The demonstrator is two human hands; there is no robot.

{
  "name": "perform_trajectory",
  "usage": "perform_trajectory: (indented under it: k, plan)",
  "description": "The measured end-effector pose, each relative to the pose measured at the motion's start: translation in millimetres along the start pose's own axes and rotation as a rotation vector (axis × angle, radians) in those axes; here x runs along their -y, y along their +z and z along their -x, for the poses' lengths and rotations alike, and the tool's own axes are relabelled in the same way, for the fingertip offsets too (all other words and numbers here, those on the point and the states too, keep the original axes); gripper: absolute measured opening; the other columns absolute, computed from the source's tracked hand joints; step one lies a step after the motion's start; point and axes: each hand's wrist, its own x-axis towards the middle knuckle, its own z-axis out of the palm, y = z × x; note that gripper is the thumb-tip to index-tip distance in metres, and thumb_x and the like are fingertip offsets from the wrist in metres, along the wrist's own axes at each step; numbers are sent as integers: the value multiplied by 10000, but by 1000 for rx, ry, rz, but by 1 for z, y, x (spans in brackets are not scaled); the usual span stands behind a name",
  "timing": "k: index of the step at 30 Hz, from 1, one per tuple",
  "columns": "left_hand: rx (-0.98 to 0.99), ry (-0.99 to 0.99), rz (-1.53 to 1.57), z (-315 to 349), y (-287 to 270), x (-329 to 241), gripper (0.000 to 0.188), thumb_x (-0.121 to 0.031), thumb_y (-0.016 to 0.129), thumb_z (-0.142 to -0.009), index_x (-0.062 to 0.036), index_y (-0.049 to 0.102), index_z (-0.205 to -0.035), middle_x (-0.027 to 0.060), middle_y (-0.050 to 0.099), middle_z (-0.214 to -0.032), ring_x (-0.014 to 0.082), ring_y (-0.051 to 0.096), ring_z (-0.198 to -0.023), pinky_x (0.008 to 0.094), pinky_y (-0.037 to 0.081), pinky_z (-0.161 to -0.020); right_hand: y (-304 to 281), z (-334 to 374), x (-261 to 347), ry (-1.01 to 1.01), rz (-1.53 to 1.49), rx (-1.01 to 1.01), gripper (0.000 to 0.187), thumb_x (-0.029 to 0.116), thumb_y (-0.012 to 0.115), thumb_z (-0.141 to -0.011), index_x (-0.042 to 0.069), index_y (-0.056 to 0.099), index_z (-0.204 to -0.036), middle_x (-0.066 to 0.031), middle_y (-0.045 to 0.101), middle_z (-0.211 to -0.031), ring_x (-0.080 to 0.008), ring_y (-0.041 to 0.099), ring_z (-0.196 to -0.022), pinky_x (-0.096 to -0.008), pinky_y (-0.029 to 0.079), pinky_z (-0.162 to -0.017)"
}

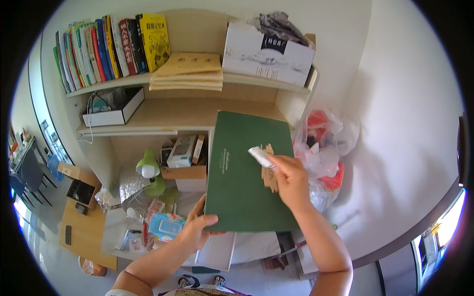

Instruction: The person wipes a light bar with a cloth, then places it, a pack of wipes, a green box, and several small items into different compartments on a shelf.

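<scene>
Cluttered bench (pixel 121 232) below bookshelves carries a green lamp (pixel 149 170); above it the left hand (pixel 197 228) grips the lower edge of a green folder (pixel 247 172), while the right hand (pixel 290 180) pinches a white wipe (pixel 260 156) against its cover

desk (pixel 113 232) partly hidden behind green book (pixel 247 172), book titles too small, elbows cut off below
</scene>
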Motion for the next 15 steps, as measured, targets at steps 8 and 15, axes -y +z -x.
perform_trajectory:
  k: [8,15]
  plan:
    - [-21,-168,140,60,-83,84,855,-40,616,-709,-93,183,-1445,122,464,-1287,274,526,-1119,460,534,-808,37,176,81,-300,-80,681,427,81,580,-754,136,612,-1176,-19,525,-1293,-212,482,-1089,-364,418,-889]
    - [40,-207,90,81,-109,116,877,-68,672,-674,-20,210,-1417,125,437,-1302,239,465,-1180,370,420,-946,113,158,31,-111,1,577,349,82,560,-801,146,629,-1136,-28,564,-1253,-335,436,-1211,-454,392,-951]
